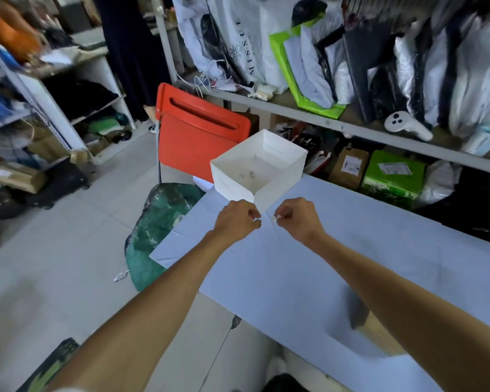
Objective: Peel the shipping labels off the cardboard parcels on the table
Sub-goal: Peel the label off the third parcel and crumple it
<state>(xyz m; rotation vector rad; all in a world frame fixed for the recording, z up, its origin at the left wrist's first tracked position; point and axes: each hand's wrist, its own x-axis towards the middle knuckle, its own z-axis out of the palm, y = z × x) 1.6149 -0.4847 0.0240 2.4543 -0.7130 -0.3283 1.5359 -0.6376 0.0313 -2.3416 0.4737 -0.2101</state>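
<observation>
Shipping labels show here only as fragments. A small crumpled label scrap [276,217] is pinched at the fingertips of the right hand [297,219]. The left hand [236,220], fingers curled in, pinches a white sliver [257,220] just beside it. The 2 hands hang close together above the table [323,264], right in front of the near corner of an open white box [232,176] that stands at the table's far corner. I cannot tell whether the 2 bits are joined by a thread of adhesive or lie apart. No cardboard parcel shows plainly on the table. A brown parcel [350,166] and a green box [392,176], each bearing a label, sit under the shelf behind it.

The bits look meant for the white box, and stickiness is the main risk. Adhesive backing may cling to a fingertip when the pinch opens, so a scrap could stay on the hand or get carried onto the table cover. The hands are short of the box opening, so a bit let go here would land on the table or drift off its left edge to the floor. The box looks light and sits near the edge. A knock from either hand could push it off toward the red chair [193,137].
</observation>
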